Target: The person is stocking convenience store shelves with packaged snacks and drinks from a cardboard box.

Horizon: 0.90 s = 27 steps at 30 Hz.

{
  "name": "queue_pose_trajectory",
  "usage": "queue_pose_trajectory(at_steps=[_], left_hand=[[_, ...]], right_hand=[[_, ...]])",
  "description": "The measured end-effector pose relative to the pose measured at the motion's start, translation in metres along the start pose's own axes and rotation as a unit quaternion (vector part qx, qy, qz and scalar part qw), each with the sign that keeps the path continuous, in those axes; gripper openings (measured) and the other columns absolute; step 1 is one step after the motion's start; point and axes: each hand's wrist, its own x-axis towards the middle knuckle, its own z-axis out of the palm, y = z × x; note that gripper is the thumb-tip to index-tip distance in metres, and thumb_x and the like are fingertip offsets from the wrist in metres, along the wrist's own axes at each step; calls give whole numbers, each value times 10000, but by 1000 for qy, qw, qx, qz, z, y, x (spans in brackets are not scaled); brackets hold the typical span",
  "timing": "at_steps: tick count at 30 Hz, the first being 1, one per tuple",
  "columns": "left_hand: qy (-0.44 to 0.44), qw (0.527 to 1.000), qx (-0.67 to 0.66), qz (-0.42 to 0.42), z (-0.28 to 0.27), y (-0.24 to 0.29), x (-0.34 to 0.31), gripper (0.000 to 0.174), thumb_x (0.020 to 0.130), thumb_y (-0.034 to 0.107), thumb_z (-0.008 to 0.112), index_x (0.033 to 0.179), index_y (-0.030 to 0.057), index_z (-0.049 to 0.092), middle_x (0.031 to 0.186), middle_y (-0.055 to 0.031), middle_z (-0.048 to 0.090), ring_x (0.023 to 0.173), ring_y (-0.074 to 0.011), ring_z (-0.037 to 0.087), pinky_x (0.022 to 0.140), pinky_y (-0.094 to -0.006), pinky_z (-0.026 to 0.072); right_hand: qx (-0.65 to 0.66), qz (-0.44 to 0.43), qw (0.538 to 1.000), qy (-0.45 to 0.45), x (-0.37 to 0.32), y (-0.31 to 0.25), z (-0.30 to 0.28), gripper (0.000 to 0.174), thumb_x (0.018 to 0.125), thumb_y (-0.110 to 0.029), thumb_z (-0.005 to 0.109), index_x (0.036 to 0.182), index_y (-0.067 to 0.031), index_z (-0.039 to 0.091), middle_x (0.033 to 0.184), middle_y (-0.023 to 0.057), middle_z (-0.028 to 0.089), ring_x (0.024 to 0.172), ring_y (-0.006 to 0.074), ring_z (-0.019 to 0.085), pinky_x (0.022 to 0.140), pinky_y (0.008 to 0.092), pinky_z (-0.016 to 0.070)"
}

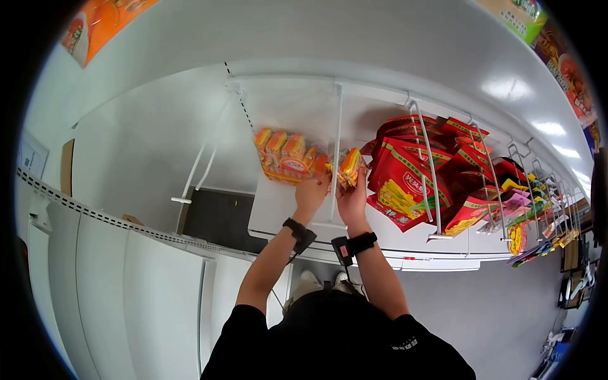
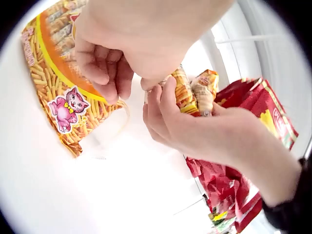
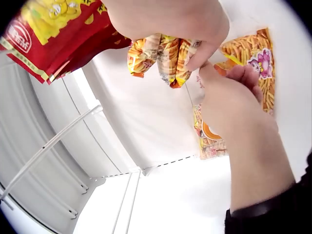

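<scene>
My right hand [image 1: 353,199] [image 3: 170,19] grips small yellow-orange snack packs [image 1: 350,168] [image 2: 184,92] [image 3: 168,61], its fingers curled round them. Against their near edge is my left hand [image 1: 311,195] [image 2: 131,44] [image 3: 239,107], thumb and forefinger together there; the exact pinch is partly hidden. The other left fingers are curled. Behind the left hand, a large orange bag of snacks [image 1: 294,158] [image 2: 48,63] [image 3: 265,73] with a pink cat picture lies on the white shelf [image 1: 278,206].
Red snack bags [image 1: 405,180] [image 2: 234,185] [image 3: 63,39] hang or stand right of the hands. A white vertical hook bar [image 1: 337,120] is between the orange bag and the packs. Farther right, more hooks hold colourful packets [image 1: 551,209]. Left, bare hooks [image 1: 196,171] project over a dark opening [image 1: 218,221].
</scene>
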Motion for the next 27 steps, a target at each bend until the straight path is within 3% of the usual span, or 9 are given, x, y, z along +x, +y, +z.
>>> queue_pose_trajectory(at_steps=[2, 5, 6, 9, 13, 14, 17, 24, 27], left_hand=[[79, 983, 154, 59, 9, 12, 5, 542, 842, 535, 500, 647, 62, 679, 626, -154, 630, 602, -315, 636, 572, -404, 489], [45, 977, 203, 43, -8, 7, 12, 535, 824, 526, 519, 648, 45, 674, 628, -171, 625, 602, -332, 627, 552, -422, 483], [141, 965, 163, 147, -11, 26, 9, 506, 817, 483, 535, 657, 24, 671, 621, -183, 620, 592, -343, 623, 537, -441, 478], [64, 956, 263, 111, -4, 16, 21, 447, 810, 418, 557, 659, 12, 669, 604, -183, 612, 581, -348, 620, 530, -452, 476], [90, 954, 256, 130, -10, 3, 17, 348, 793, 325, 582, 635, 22, 650, 569, -168, 594, 558, -339, 615, 534, -448, 489], [102, 953, 252, 132, -9, 1, 15, 326, 792, 309, 582, 641, 25, 642, 574, -169, 595, 555, -339, 614, 532, -445, 489], [126, 953, 242, 132, -9, 3, 12, 267, 792, 264, 581, 662, 34, 615, 596, -170, 601, 554, -338, 612, 526, -437, 489], [107, 969, 179, 134, -18, 2, -3, 166, 813, 199, 549, 751, 49, 585, 703, -160, 620, 657, -354, 611, 557, -447, 475], [85, 978, 136, 135, -26, -4, -7, 136, 825, 179, 539, 806, 55, 591, 733, -161, 614, 707, -365, 603, 583, -446, 467]], right_hand=[[-11, -36, 998, 52, 23, -2, -7, 641, 818, -393, 666, 1318, -135, 359, 1208, 52, 506, 985, 212, 574, 777, 311, 510], [-112, -111, 977, 141, 36, 19, -8, 620, 818, -343, 678, 1303, -112, 367, 1194, 54, 503, 978, 195, 565, 738, 300, 510], [-131, -150, 970, 136, 46, 17, -7, 656, 814, -309, 683, 1330, -96, 339, 1211, 76, 488, 979, 196, 557, 717, 296, 508], [-295, -226, 916, 150, 48, 18, -13, 709, 792, -289, 703, 1347, -66, 323, 1232, 100, 476, 1030, 219, 539, 724, 302, 510], [-558, -389, 715, 161, 47, 31, -12, 728, 751, -282, 714, 1314, 16, 361, 1281, 206, 454, 1143, 328, 483, 869, 394, 458], [-597, -357, 697, 173, 44, 32, -15, 711, 730, -295, 717, 1283, 13, 393, 1245, 243, 481, 1117, 390, 491, 927, 420, 409], [-604, -287, 719, 189, 38, 34, -5, 670, 718, -307, 721, 1246, -15, 430, 1185, 229, 532, 1069, 420, 513, 906, 439, 416], [-625, -251, 724, 153, 44, 45, 10, 637, 706, -403, 717, 1182, -67, 460, 1099, 203, 573, 986, 406, 545, 847, 455, 433], [-679, -283, 660, 153, 32, 52, 18, 661, 691, -429, 725, 1184, -83, 452, 1087, 210, 570, 1018, 414, 521, 849, 464, 429]])
